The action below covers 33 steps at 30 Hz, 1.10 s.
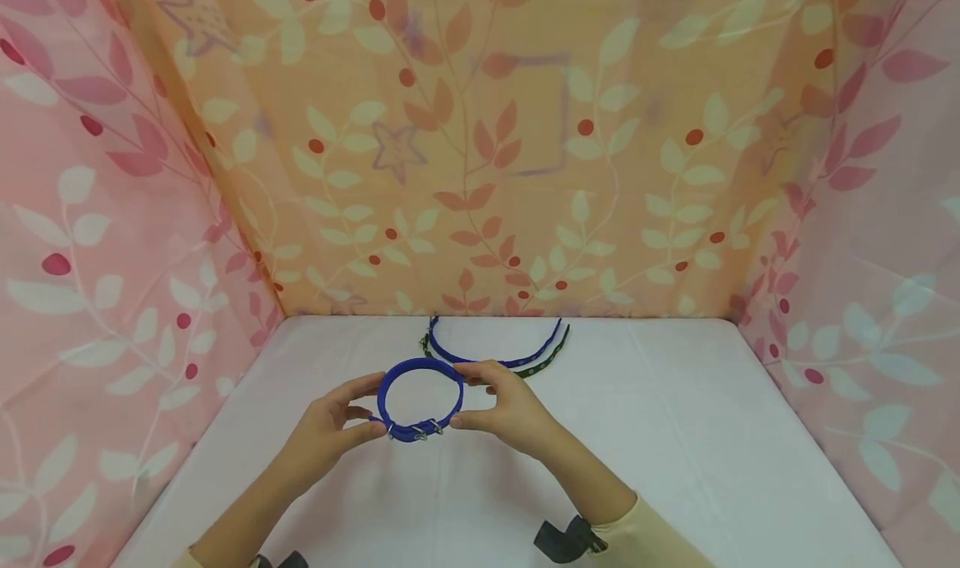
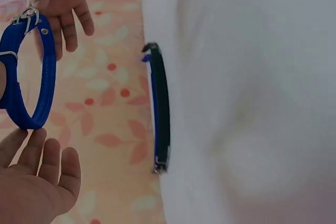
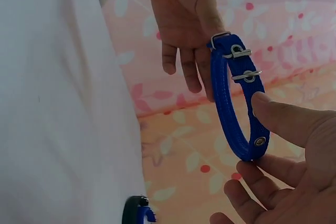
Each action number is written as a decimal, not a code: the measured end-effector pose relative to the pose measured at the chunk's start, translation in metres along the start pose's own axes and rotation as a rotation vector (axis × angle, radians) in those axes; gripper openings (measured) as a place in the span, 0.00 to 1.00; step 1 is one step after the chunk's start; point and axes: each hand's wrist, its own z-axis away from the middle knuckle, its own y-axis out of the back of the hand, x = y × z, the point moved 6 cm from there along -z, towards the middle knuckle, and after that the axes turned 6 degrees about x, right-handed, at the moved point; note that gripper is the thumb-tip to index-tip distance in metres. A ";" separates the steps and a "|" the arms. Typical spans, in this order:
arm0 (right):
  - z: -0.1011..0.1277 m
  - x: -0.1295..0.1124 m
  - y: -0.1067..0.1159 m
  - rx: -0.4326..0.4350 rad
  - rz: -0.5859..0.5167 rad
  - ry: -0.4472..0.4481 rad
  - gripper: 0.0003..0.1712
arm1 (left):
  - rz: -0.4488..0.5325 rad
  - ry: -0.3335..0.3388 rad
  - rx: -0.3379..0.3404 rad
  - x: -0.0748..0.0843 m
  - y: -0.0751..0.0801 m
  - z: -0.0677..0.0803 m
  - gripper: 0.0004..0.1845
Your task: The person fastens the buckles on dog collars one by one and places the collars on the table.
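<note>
A blue collar (image 1: 420, 363), buckled into a round loop, is held up above the white table between both hands. My left hand (image 1: 326, 426) pinches its left side between thumb and fingers. On the opposite side my right hand (image 1: 512, 406) pinches the band, thumb toward the front. The metal buckle (image 3: 247, 76) and a D-ring (image 3: 239, 51) sit on the band near the left thumb. A metal eyelet (image 3: 260, 141) shows close to the right fingertips. Part of the band is hidden behind the left thumb in the left wrist view.
Behind the hands, near the table's (image 1: 660, 435) back edge, lie another blue collar (image 1: 450, 355) and a dark green collar (image 1: 540, 370), unbuckled and curved, side by side. Leaf-patterned cloth walls (image 1: 480, 151) stand at the back and both sides.
</note>
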 end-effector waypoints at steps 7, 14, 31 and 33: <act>-0.016 0.016 -0.025 -0.009 -0.051 -0.035 0.39 | -0.030 0.046 -0.003 -0.025 0.014 -0.003 0.32; -0.032 0.034 -0.050 -0.002 -0.067 -0.092 0.38 | 0.019 0.118 -0.017 -0.052 0.021 -0.007 0.33; -0.055 0.069 -0.090 0.040 0.152 -0.120 0.38 | -0.179 0.173 -0.038 -0.108 0.029 -0.017 0.33; -0.057 0.071 -0.093 0.048 0.191 -0.108 0.38 | -0.202 0.160 -0.042 -0.111 0.029 -0.018 0.33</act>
